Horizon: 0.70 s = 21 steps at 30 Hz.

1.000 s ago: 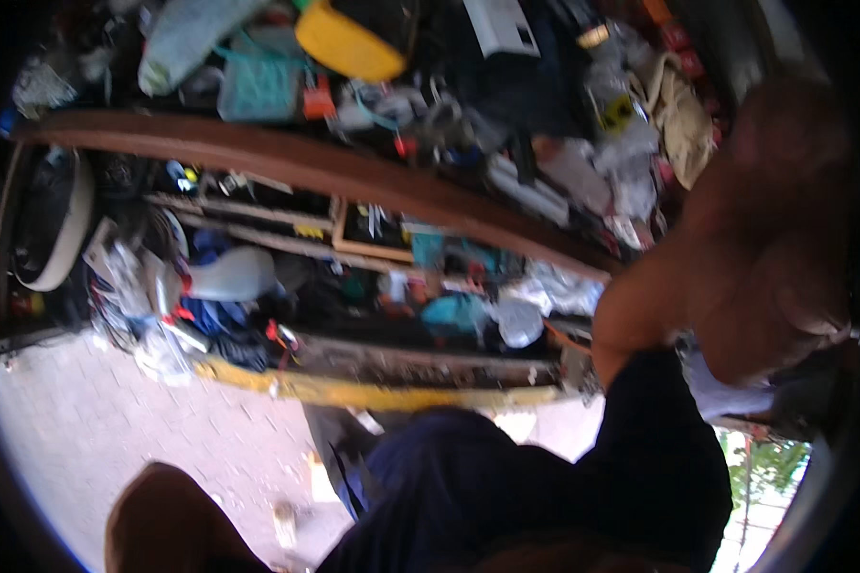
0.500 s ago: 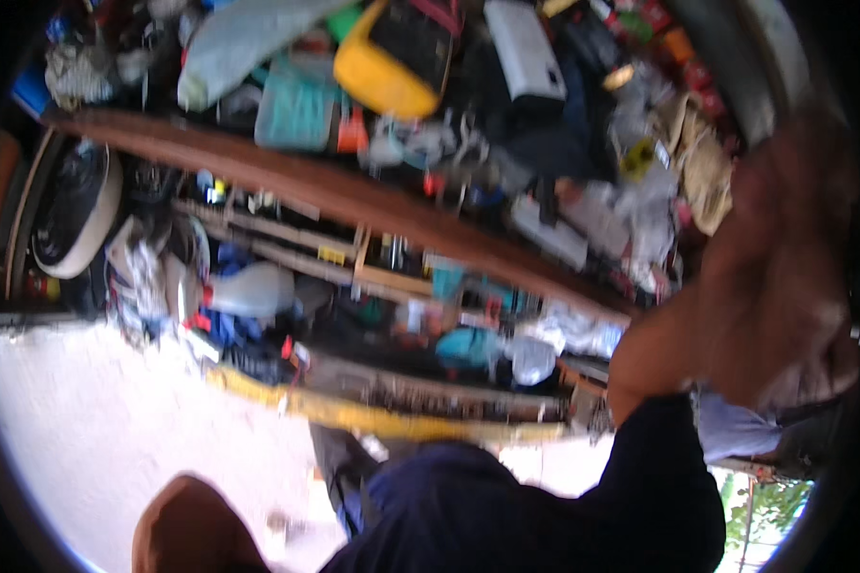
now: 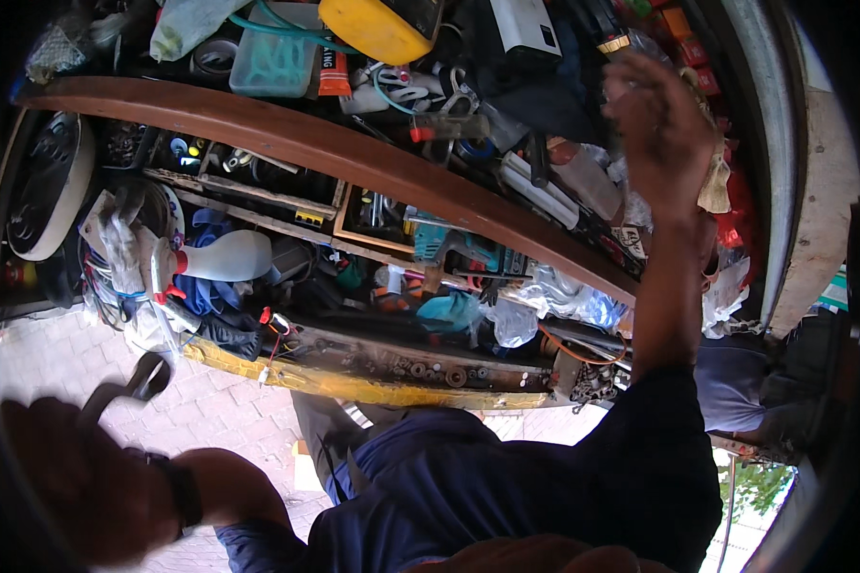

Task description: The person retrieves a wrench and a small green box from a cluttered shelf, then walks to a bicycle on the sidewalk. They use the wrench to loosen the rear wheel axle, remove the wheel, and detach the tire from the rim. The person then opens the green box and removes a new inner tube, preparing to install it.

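My left hand (image 3: pixel 91 477), with a dark watch on its wrist, is at the lower left over the paved floor. Its fingers are in shadow and closed round a grey metal spanner (image 3: pixel 145 378) with a curved end, slightly blurred. My right hand (image 3: pixel 661 129) reaches over the cluttered upper shelf at the right. Its fingers are apart, somewhat blurred, and no held thing shows. Close to it lie a white box-shaped device (image 3: pixel 524 27), black cloth (image 3: pixel 540 100), clear plastic bags and a beige cloth (image 3: pixel 715 186).
A brown wooden beam (image 3: pixel 287 134) crosses between the upper shelf and a lower tray of tools. A white spray bottle (image 3: pixel 225 256), a teal power tool (image 3: pixel 435 234) and a yellow front edge (image 3: pixel 354 390) show below it. A grey metal post (image 3: pixel 779 143) stands at right.
My right hand has swung from the far right edge inward over the upper shelf. My left hand has come into view with the spanner. The view has shifted and sharpened.
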Each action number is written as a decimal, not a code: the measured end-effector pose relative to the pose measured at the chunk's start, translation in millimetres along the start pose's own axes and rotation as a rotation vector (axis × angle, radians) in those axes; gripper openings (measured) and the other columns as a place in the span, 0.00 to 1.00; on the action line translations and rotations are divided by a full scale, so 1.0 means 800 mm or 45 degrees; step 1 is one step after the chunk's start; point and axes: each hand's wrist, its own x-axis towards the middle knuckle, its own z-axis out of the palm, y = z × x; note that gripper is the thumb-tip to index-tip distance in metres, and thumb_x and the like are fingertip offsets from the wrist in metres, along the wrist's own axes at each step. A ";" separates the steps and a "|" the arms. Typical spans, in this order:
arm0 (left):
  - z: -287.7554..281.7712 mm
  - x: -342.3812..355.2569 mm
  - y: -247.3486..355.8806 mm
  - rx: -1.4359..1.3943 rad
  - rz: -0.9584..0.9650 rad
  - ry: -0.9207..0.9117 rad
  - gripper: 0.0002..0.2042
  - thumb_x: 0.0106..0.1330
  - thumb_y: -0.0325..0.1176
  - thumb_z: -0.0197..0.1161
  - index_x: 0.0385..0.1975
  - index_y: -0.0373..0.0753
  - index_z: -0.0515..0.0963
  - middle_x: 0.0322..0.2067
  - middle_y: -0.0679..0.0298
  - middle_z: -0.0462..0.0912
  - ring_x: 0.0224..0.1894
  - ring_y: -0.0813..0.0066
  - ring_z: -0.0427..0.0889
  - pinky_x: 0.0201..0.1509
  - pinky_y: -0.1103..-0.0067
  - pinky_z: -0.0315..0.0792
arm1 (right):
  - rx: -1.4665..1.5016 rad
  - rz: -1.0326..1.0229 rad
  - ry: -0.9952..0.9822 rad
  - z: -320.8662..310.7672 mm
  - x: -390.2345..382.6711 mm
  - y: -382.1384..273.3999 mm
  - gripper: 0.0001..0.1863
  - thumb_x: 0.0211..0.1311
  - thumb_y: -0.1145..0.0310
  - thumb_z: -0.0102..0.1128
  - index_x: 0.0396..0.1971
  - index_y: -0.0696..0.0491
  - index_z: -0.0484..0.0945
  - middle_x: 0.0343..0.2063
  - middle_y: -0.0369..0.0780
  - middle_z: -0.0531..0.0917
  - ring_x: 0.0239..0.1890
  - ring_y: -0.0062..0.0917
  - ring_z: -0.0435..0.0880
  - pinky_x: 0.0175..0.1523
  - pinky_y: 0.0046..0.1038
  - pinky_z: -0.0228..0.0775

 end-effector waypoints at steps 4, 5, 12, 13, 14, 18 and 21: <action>0.039 0.022 -0.080 -0.551 -0.513 -0.869 0.34 0.78 0.58 0.36 0.56 0.30 0.76 0.40 0.58 0.81 0.30 0.80 0.70 0.36 0.87 0.58 | -0.552 0.156 0.098 -0.041 0.038 0.120 0.15 0.67 0.62 0.61 0.48 0.52 0.84 0.39 0.42 0.88 0.40 0.28 0.88 0.45 0.30 0.77; 0.058 0.021 -0.090 -0.447 -0.483 -0.874 0.34 0.78 0.58 0.35 0.56 0.31 0.76 0.46 0.55 0.82 0.32 0.79 0.73 0.37 0.86 0.60 | -0.771 0.132 0.093 -0.047 0.050 0.149 0.15 0.67 0.60 0.58 0.48 0.52 0.83 0.40 0.43 0.88 0.42 0.32 0.88 0.47 0.33 0.77; 0.181 0.005 -0.130 0.006 0.160 -0.761 0.24 0.81 0.45 0.44 0.46 0.30 0.82 0.46 0.52 0.86 0.53 0.64 0.83 0.63 0.68 0.71 | -1.100 0.690 -0.489 -0.066 0.082 0.365 0.23 0.60 0.51 0.61 0.54 0.43 0.81 0.50 0.45 0.84 0.50 0.38 0.85 0.53 0.38 0.77; 0.189 0.013 -0.138 -0.053 0.288 -0.800 0.24 0.80 0.46 0.46 0.45 0.31 0.82 0.47 0.54 0.86 0.53 0.65 0.82 0.64 0.69 0.70 | -1.105 0.807 -0.555 -0.058 0.082 0.371 0.23 0.60 0.51 0.61 0.53 0.43 0.81 0.50 0.45 0.84 0.50 0.38 0.85 0.53 0.38 0.77; 0.190 0.016 -0.143 0.025 0.236 -0.837 0.23 0.80 0.46 0.46 0.44 0.31 0.82 0.48 0.55 0.86 0.54 0.66 0.82 0.65 0.69 0.69 | -1.108 0.838 -0.596 -0.048 0.075 0.374 0.23 0.60 0.51 0.61 0.53 0.43 0.81 0.50 0.45 0.84 0.50 0.39 0.85 0.53 0.38 0.77; 0.207 0.016 -0.158 0.098 0.232 -0.907 0.20 0.79 0.45 0.50 0.46 0.34 0.83 0.48 0.58 0.86 0.54 0.69 0.81 0.65 0.72 0.67 | -1.119 0.822 -0.644 -0.034 0.077 0.383 0.23 0.60 0.51 0.60 0.52 0.45 0.81 0.49 0.46 0.85 0.51 0.40 0.84 0.53 0.38 0.77; 0.213 0.011 -0.165 0.162 0.281 -0.887 0.20 0.79 0.45 0.51 0.49 0.35 0.83 0.49 0.58 0.86 0.54 0.69 0.81 0.65 0.73 0.68 | -1.137 0.790 -0.657 -0.039 0.066 0.375 0.22 0.60 0.51 0.60 0.51 0.46 0.81 0.49 0.46 0.85 0.51 0.41 0.84 0.53 0.38 0.76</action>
